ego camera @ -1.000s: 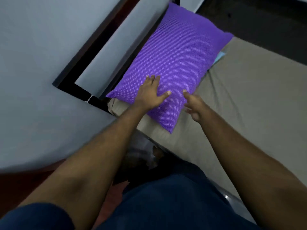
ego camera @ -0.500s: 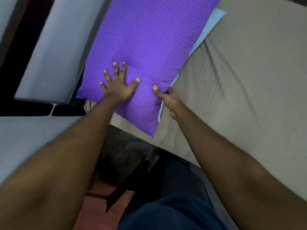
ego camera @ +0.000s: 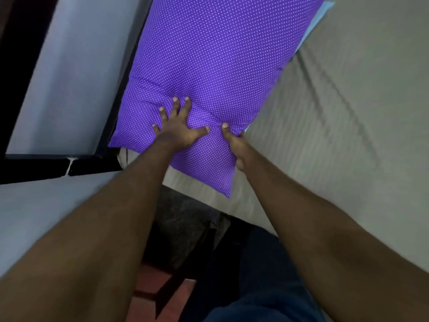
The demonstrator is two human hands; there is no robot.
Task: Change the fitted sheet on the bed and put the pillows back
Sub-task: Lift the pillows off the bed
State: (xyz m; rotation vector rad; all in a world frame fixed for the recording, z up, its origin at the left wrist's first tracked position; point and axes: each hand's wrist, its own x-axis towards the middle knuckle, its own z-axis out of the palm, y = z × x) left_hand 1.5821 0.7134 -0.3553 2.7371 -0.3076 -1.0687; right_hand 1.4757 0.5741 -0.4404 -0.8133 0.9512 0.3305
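Matt purple cloth with fine white dots on the pillow, ribbed, creased grey-beige fabric on the fitted sheet at 3 o'clock, smooth dark frame at 9 o'clock.

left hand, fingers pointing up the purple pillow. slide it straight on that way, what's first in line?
Only more purple pillow: the left hand already lies flat on it, and nothing else shows along that line before the frame's top edge.

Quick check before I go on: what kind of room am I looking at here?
Most likely a bedroom. A purple dotted pillow lies at the head of a mattress in a grey-beige sheet, against a dark-framed headboard. Left hand presses the pillow; right hand grips its edge.
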